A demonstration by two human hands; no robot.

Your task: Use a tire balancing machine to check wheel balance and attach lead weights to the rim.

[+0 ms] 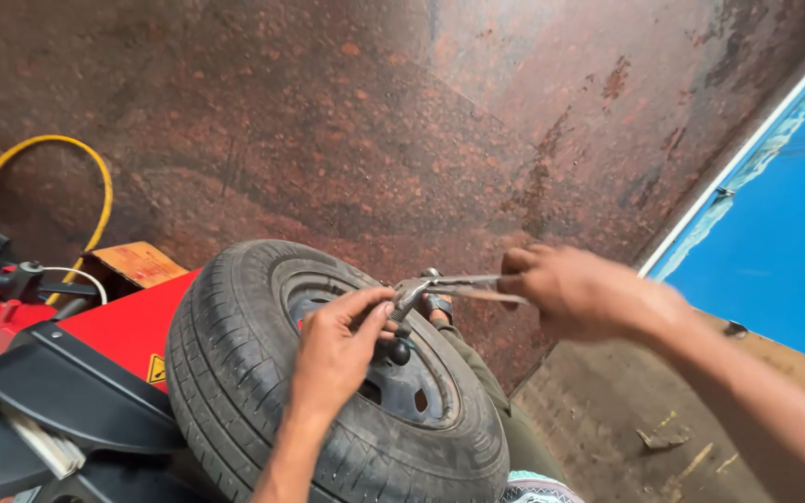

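Observation:
A black tyre (235, 373) on a dark steel wheel rim (416, 387) leans upright against a red machine. My left hand (337, 349) rests on the rim's face, its fingers curled around a small dark valve part near the rim's edge. My right hand (575, 293) grips the handles of metal pliers (444, 287), whose jaws point left and meet the rim just above my left fingers. Part of my leg shows behind the wheel.
The red machine body (114, 326) with a black arm (58, 391) stands at the left, with a yellow hose (95, 177) and a cardboard box (137, 264) behind it. A blue wall (784, 233) is at the right. The floor is worn reddish-brown stone (328, 121).

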